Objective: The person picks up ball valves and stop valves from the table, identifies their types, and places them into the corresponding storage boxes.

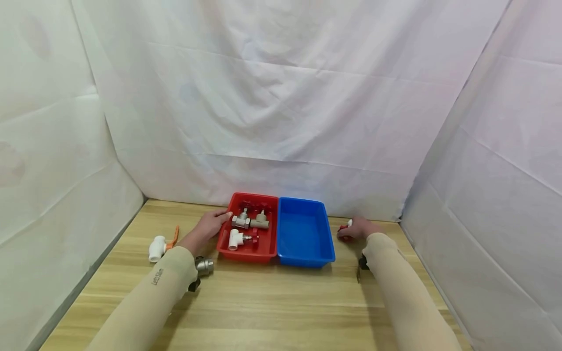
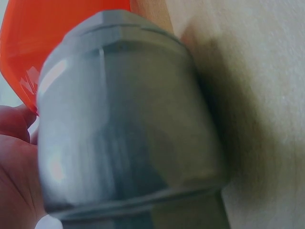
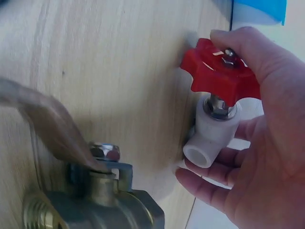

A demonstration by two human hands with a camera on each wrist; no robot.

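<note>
My right hand (image 1: 361, 228) grips a white stop valve with a red handwheel (image 3: 214, 114), right of the blue tray. In the right wrist view the thumb lies on the handwheel and fingers curl behind the white body. My left hand (image 1: 208, 228) holds the left rim of the red tray (image 1: 248, 255). Inside that tray lie a silver metal valve (image 1: 240, 221), a beige valve (image 1: 260, 223) and a white valve (image 1: 235, 239), all with red handwheels. The blue tray (image 1: 306, 236) touches its right side and contains nothing.
A white ball valve with an orange lever (image 1: 157, 248) lies at left. Beside my left wrist is a grey metal fitting (image 1: 205, 266), large in the left wrist view. A metal lever valve (image 3: 105, 200) stands near my right wrist. White cloth (image 1: 281, 122) walls the table.
</note>
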